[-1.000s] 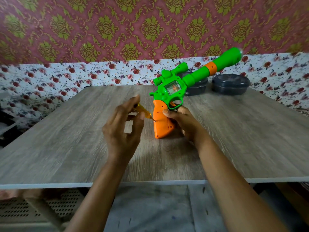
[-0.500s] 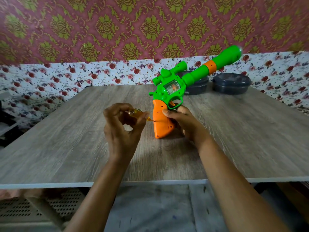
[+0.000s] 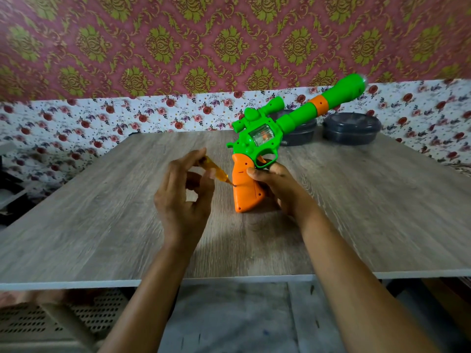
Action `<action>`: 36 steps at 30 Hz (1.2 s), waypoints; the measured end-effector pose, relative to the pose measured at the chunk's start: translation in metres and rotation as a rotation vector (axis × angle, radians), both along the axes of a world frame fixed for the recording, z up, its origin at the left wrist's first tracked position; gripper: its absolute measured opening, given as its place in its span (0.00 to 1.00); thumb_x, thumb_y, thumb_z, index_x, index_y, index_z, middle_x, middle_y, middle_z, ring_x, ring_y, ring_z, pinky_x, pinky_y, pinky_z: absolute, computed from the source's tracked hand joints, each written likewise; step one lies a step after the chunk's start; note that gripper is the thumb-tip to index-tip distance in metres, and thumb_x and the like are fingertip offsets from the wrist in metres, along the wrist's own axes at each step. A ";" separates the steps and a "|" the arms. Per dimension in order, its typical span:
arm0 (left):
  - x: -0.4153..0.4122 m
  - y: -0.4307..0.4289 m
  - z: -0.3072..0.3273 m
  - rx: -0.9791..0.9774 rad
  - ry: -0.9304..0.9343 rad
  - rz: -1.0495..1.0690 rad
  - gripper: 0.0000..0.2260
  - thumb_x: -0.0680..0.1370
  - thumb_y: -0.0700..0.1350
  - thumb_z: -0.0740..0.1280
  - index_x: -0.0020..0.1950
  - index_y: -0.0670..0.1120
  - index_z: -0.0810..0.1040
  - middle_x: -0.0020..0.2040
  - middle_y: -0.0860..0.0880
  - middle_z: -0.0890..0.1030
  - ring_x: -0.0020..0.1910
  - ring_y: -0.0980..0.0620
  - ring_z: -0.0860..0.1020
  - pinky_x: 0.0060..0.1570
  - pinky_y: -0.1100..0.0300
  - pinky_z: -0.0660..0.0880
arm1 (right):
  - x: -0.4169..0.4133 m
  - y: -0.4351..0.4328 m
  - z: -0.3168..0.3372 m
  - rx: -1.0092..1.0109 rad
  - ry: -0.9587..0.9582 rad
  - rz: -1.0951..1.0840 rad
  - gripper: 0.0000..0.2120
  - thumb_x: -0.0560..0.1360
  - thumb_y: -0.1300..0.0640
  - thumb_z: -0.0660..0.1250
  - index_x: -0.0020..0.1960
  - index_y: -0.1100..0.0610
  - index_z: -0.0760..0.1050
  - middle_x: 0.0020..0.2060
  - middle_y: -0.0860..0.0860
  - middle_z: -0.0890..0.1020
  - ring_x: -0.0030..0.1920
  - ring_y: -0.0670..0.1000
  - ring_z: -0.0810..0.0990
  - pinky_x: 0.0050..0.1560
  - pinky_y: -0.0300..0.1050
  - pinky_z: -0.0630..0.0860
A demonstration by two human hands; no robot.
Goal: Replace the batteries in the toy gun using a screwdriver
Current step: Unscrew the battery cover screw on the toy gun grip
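A green toy gun [image 3: 265, 135] with an orange grip [image 3: 246, 189] stands on its grip on the wooden table [image 3: 102, 212], barrel pointing up to the right. My right hand [image 3: 277, 184] grips the orange grip from behind, thumb on its side. My left hand [image 3: 183, 197] pinches a small screwdriver [image 3: 216, 170] with a translucent yellow handle. Its tip sits at a screw on the grip's left face.
Two dark round lidded containers [image 3: 350, 128] stand at the table's far right, behind the gun's barrel. A flowered wall runs behind the table. The table's front edge [image 3: 229, 278] lies just above my forearms. A perforated white chair shows below at the left.
My left hand's fingers curled round the screwdriver handle half a second ago and have spread again, turning it. The gun and my right hand have stayed put.
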State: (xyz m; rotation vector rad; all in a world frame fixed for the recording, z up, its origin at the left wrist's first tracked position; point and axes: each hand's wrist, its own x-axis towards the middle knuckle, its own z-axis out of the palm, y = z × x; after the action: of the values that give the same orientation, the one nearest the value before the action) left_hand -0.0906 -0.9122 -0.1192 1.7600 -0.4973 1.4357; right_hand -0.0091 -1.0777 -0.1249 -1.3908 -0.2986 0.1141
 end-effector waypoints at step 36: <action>-0.002 -0.003 0.000 -0.083 0.050 -0.126 0.13 0.75 0.49 0.69 0.53 0.46 0.68 0.42 0.56 0.77 0.38 0.58 0.80 0.36 0.60 0.78 | 0.002 0.001 0.000 -0.022 0.020 -0.023 0.15 0.75 0.62 0.65 0.61 0.59 0.73 0.50 0.53 0.81 0.49 0.50 0.80 0.54 0.49 0.77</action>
State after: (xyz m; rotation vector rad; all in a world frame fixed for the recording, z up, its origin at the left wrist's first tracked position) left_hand -0.0923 -0.9154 -0.1187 1.6650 -0.5060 1.3042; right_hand -0.0074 -1.0765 -0.1246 -1.4139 -0.2650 0.1128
